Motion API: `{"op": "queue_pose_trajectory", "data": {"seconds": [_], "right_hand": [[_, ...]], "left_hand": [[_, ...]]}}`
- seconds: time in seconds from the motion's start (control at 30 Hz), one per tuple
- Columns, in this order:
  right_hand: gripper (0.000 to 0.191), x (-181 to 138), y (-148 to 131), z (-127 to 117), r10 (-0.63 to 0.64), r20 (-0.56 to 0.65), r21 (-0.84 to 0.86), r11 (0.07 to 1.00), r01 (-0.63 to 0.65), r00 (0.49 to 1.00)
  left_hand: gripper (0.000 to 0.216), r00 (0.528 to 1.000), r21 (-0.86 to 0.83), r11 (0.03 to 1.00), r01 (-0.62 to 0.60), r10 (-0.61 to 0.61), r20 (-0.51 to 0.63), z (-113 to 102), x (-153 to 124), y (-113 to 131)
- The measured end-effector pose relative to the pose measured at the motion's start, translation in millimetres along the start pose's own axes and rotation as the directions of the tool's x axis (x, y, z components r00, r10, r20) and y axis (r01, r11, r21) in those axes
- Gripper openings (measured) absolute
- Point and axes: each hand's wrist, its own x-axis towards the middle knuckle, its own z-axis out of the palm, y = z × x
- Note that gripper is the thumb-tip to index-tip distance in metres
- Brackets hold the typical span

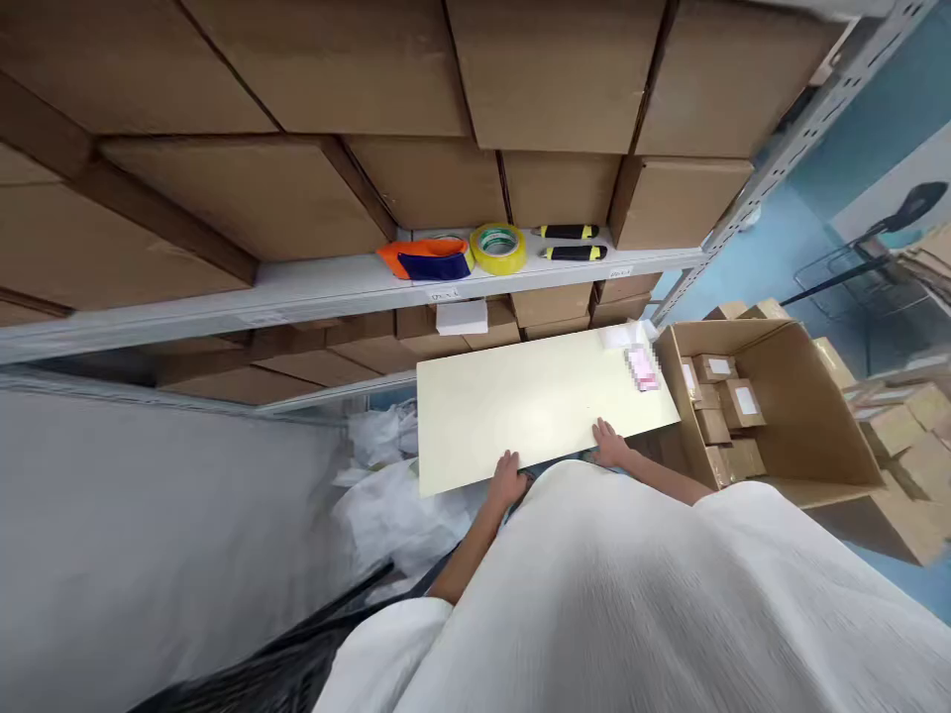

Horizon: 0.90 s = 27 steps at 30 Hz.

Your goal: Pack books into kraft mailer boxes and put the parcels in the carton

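A long cream-coloured board [512, 406], like a tabletop, lies level in front of my body beneath the shelf. My left hand [508, 482] is at its near edge, fingers stretched over onto the top surface. Farther right along the same edge, my right hand [609, 446] also rests with its fingers apart on the board. Neither hand shows anything held, though the undersides of both are hidden. At the board's far right corner sit a pink and white packet [643, 367], blurred out, and a pale translucent item [622, 337].
An open carton [817, 406] holding several small boxes stands at the right. Yellow tape [497, 249], an orange and blue tape dispenser [427, 259] and two utility knives [574, 253] lie on the shelf [327, 287]. Large cartons [550, 69] fill it above. White bags [401, 515] lie below left.
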Motion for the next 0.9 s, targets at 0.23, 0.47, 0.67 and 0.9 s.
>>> {"op": "queue_pose_trajectory", "data": {"seconds": [0.23,0.47,0.67,0.9], "right_hand": [[0.101,-0.3,0.7,3.1,0.006,0.0,0.067,0.998,-0.006,1.0],[0.1,2.1,0.8,5.3,0.009,0.012,0.064,0.998,-0.01,1.0],[0.098,2.6,1.5,5.7,0.009,0.011,0.064,0.998,-0.009,1.0],[0.097,-0.2,0.5,4.4,0.011,0.011,0.064,0.998,-0.011,1.0]], "left_hand": [[0.08,0.999,-0.048,0.999,0.016,-0.017,-0.027,2.6,-0.7,-1.8],[0.082,0.999,-0.086,0.996,0.014,-0.017,-0.029,2.5,0.0,-3.5],[0.082,0.999,-0.115,0.993,0.016,-0.02,-0.037,4.2,1.7,-6.3],[0.083,0.999,-0.108,0.994,0.006,-0.01,-0.032,3.7,2.1,-7.1]]}}
